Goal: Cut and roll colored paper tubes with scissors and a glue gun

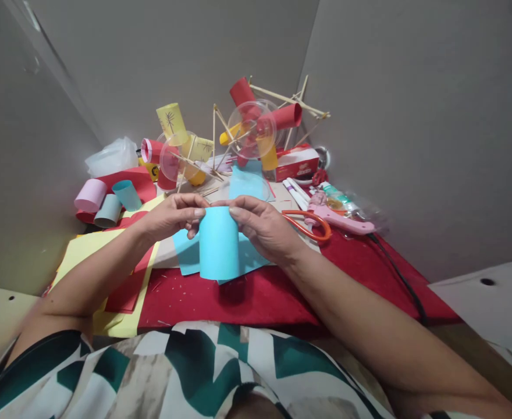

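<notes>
Between both hands stands a light blue paper tube [219, 244], rolled into a cylinder and held upright above the red cloth [256, 297]. My left hand [173, 215] pinches its top edge from the left. My right hand [262, 224] grips the top edge from the right, fingers curled over it. A flat sheet of the same blue paper [186, 253] lies under and behind the tube.
Orange-handled scissors [310, 224] and a pink glue gun [341, 218] with a black cord lie to the right. Yellow paper sheets [85, 250] lie at left, small paper cylinders [107, 203] beyond them. Two stick-and-paper wheel models [247, 131] stand at the back, by grey walls.
</notes>
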Demonstrator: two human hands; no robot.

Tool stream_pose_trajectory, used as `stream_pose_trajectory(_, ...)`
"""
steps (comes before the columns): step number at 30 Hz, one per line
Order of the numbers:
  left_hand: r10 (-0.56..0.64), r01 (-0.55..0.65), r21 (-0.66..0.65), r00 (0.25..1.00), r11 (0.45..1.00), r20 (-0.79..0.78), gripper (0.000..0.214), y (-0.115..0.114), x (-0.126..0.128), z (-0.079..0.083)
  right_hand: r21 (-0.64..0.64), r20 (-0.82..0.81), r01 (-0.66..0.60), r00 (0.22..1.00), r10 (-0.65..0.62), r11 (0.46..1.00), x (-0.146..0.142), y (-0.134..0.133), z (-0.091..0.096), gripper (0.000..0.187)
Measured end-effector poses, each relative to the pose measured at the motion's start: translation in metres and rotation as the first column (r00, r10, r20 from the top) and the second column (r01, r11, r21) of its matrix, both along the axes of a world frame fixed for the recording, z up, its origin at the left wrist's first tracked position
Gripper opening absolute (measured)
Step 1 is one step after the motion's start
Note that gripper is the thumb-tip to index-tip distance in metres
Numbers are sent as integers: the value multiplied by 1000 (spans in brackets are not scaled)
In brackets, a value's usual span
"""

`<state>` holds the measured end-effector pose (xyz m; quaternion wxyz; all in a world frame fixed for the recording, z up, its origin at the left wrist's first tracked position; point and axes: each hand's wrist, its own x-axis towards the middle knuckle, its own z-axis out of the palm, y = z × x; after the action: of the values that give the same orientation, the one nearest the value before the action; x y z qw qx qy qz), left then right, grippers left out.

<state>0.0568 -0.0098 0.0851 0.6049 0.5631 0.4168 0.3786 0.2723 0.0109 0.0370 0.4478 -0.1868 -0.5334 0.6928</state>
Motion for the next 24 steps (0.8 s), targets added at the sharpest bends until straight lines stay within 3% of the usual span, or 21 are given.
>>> stream_pose_trajectory(4, 165, -170, 52, 983, 984, 85, 44, 1, -11, -15, -119, -5, 143, 990, -144, 983, 2, 14, -10, 43)
stream_pose_trajectory(7, 232, -238, 73, 969, 968, 81, 42, 1, -20, -26, -131, 21, 198, 980, -197, 972, 2, 31, -25, 43)
stream_pose_trajectory(12, 220, -210, 239, 975, 948, -15, 33, -7, -25, -29, -179, 117, 232, 970, -214, 956, 1, 52, -46, 45)
stream_pose_trajectory(15, 214, -147, 418, 970, 896, -116, 31, -16, -22, -26, -190, 155, 276, 956, -249, 942, 0, 54, -47, 41)
stream_pose_trajectory(16, 229, -121, 495, 959, 860, -164, 30, -19, -21, -26, -182, 167, 289, 951, -260, 940, -1, 54, -46, 41)
stream_pose_trajectory(18, 277, -24, 683, 924, 730, -263, 31, -23, -22, -27, -158, 192, 314, 940, -283, 936, -2, 53, -43, 43)
stream_pose_trajectory(20, 304, 144, 839, 889, 524, -342, 42, -23, -23, -30, -120, 213, 352, 922, -322, 928, -3, 52, -39, 45)
stream_pose_trajectory(22, 325, 323, 893, 847, 313, -420, 58, -18, -23, -31, -100, 228, 387, 905, -358, 916, -5, 51, -36, 42)
stream_pose_trajectory(24, 370, 457, 873, 791, 171, -487, 65, -11, -20, -30, -143, 233, 381, 910, -343, 913, -5, 48, -32, 35)
